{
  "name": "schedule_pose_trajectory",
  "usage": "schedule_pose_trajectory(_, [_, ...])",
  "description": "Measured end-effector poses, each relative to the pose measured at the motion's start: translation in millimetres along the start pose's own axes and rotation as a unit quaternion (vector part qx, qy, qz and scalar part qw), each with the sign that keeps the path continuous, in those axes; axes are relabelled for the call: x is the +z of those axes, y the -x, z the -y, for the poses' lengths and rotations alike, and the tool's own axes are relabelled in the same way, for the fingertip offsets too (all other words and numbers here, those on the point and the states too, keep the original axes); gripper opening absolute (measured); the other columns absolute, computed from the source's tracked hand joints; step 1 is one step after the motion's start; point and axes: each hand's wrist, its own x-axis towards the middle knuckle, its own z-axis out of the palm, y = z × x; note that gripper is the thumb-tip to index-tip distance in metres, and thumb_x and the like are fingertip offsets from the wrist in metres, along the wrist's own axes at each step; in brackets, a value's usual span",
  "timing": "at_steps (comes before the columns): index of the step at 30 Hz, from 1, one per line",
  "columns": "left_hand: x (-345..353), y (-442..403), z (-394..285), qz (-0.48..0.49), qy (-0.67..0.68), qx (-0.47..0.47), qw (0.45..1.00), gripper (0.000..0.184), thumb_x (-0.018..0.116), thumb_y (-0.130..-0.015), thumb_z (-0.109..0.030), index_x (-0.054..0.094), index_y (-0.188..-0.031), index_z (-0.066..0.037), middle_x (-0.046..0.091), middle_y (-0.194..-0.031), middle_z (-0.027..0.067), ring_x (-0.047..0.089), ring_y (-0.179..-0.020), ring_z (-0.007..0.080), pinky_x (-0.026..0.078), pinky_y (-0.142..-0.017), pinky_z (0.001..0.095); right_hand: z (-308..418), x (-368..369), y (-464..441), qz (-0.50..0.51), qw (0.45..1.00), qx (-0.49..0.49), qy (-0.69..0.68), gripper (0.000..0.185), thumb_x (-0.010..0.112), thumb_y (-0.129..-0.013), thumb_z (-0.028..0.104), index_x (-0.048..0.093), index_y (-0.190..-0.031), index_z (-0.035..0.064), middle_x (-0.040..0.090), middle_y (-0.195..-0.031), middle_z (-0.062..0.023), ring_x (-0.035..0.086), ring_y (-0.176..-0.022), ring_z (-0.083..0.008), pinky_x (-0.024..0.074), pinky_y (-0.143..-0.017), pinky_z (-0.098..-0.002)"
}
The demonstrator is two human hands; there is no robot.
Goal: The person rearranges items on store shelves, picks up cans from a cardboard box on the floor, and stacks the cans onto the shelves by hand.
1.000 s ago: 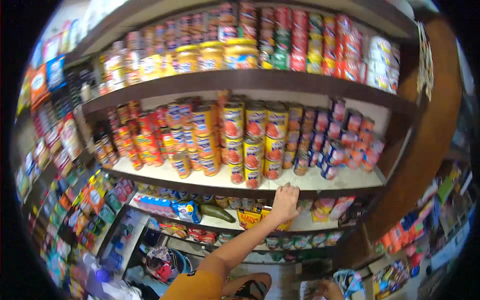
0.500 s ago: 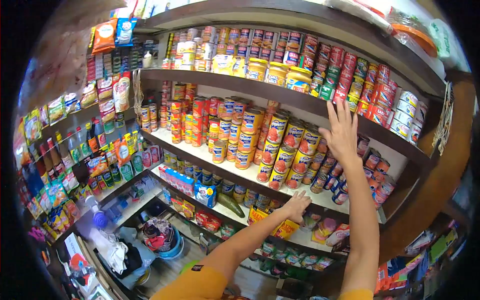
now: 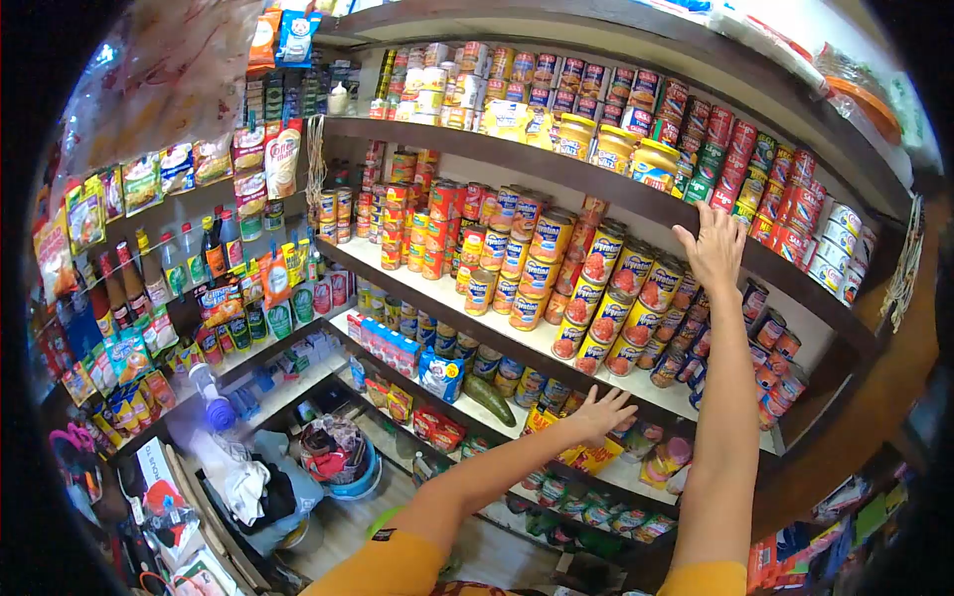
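My right hand (image 3: 714, 246) is raised to the edge of the upper shelf (image 3: 556, 174), fingers stretched and apart, its fingertips at the front rim below red and green sardine cans (image 3: 710, 177). Lower down, my left hand (image 3: 602, 415) spreads its fingers at the edge of the middle shelf, just above a yellow packet (image 3: 594, 455). Neither hand holds anything. Between them, tall fruit cocktail cans (image 3: 630, 268) with yellow and blue labels stand stacked on the middle shelf. Smaller cans (image 3: 668, 366) to their right are partly hidden by my right arm.
Yellow-lidded jars (image 3: 613, 147) stand on the upper shelf. A long green vegetable (image 3: 489, 399) lies on a lower shelf beside a blue packet (image 3: 440, 375). Sachets (image 3: 141, 184) and bottles (image 3: 149, 273) line the left side. A blue tub (image 3: 360, 484) of cloth stands on the floor.
The view has shifted, so the shelves appear further right. My right hand remains at the upper shelf's rim and my left hand at the lower one, both still empty.
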Motion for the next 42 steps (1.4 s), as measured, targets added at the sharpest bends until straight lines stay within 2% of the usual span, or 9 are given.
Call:
schedule_pose_trajectory(5, [1,66,16,-0.007,-0.011,0.005,1.0,0.096,0.078,-0.066,-0.016,0.024,-0.145,-0.017,0.015,-0.153,0.0162,0.015,-0.141,0.0368,0.019,-0.105,0.0666,10,-1,-4,0.026,0.998,0.044,0.037,0.056,0.057,-0.084,0.051,0.05,-0.123,0.0117,0.053,-0.113,-0.0116,0.045,-0.116,-0.0297,0.0248,-0.105,-0.0526])
schedule_pose_trajectory(9, [50,124,39,-0.047,0.036,-0.006,0.998,0.093,0.079,-0.067,-0.02,0.026,-0.144,-0.017,0.015,-0.152,0.0165,0.017,-0.14,0.037,0.021,-0.103,0.0665,15,4,-5,0.039,0.995,0.056,0.075,0.054,0.057,-0.085,0.049,0.05,-0.122,0.0098,0.053,-0.114,-0.0121,0.045,-0.115,-0.0307,0.0275,-0.103,-0.0546])
schedule_pose_trajectory(13, [79,199,42,0.023,0.07,-0.049,0.996,0.088,0.076,-0.068,-0.016,0.028,-0.142,-0.02,0.019,-0.15,0.0175,0.025,-0.136,0.0384,0.027,-0.099,0.0682,14,4,-7,0.041,0.994,0.055,0.085,0.055,0.057,-0.084,0.05,0.051,-0.119,0.0083,0.054,-0.115,-0.0131,0.047,-0.114,-0.0307,0.0269,-0.103,-0.0538])
schedule_pose_trajectory(18, [86,259,26,0.018,0.113,-0.122,0.986,0.085,0.074,-0.07,-0.016,0.029,-0.142,-0.021,0.016,-0.151,0.0193,0.02,-0.138,0.0396,0.026,-0.1,0.0687,22,-1,-5,0.005,0.994,0.077,0.075,0.054,0.061,-0.081,0.049,0.055,-0.115,0.0083,0.056,-0.113,-0.0144,0.048,-0.114,-0.0307,0.026,-0.104,-0.0536])
schedule_pose_trajectory(31, [29,273,-46,-0.068,-0.03,-0.19,0.979,0.074,0.073,-0.072,-0.016,0.039,-0.137,-0.018,0.016,-0.151,0.0188,0.022,-0.137,0.0404,0.029,-0.1,0.0657,16,-14,-13,0.065,0.993,0.099,-0.01,0.046,0.071,-0.074,0.04,0.058,-0.108,0.0118,0.06,-0.111,-0.0096,0.05,-0.113,-0.0274,0.0265,-0.103,-0.0584])
schedule_pose_trajectory(33, [28,273,-57,-0.06,-0.043,-0.186,0.98,0.074,0.075,-0.071,-0.017,0.04,-0.136,-0.016,0.016,-0.151,0.0184,0.023,-0.137,0.04,0.028,-0.101,0.0651,14,-20,-18,0.121,0.988,0.094,0.01,0.055,0.068,-0.077,0.044,0.054,-0.118,0.0116,0.058,-0.115,-0.0114,0.052,-0.113,-0.0282,0.0303,-0.102,-0.0586])
schedule_pose_trajectory(35, [26,277,-68,-0.051,-0.03,-0.185,0.981,0.072,0.075,-0.071,-0.017,0.041,-0.135,-0.015,0.016,-0.151,0.0181,0.023,-0.138,0.0392,0.028,-0.101,0.065,15,-26,-20,0.127,0.987,0.095,0.018,0.056,0.069,-0.075,0.044,0.054,-0.118,0.0118,0.058,-0.116,-0.0115,0.052,-0.114,-0.0281,0.031,-0.102,-0.0586])
schedule_pose_trajectory(41, [0,268,-62,-0.043,-0.006,-0.17,0.984,0.071,0.076,-0.068,-0.015,0.045,-0.132,-0.013,0.02,-0.15,0.0188,0.027,-0.136,0.0394,0.03,-0.102,0.062,16,-20,-27,0.149,0.981,0.123,-0.018,0.05,0.07,-0.072,0.029,0.056,-0.116,0.0104,0.059,-0.113,-0.0116,0.052,-0.113,-0.0286,0.028,-0.102,-0.0596])
schedule_pose_trajectory(42, [-9,258,-56,-0.049,-0.018,-0.156,0.986,0.071,0.077,-0.068,-0.015,0.046,-0.131,-0.013,0.021,-0.149,0.0193,0.028,-0.135,0.0398,0.03,-0.102,0.0608,18,-22,-24,0.13,0.983,0.126,-0.039,0.038,0.065,-0.076,0.022,0.058,-0.111,0.0096,0.06,-0.111,-0.0121,0.052,-0.112,-0.0291,0.0258,-0.103,-0.0611])
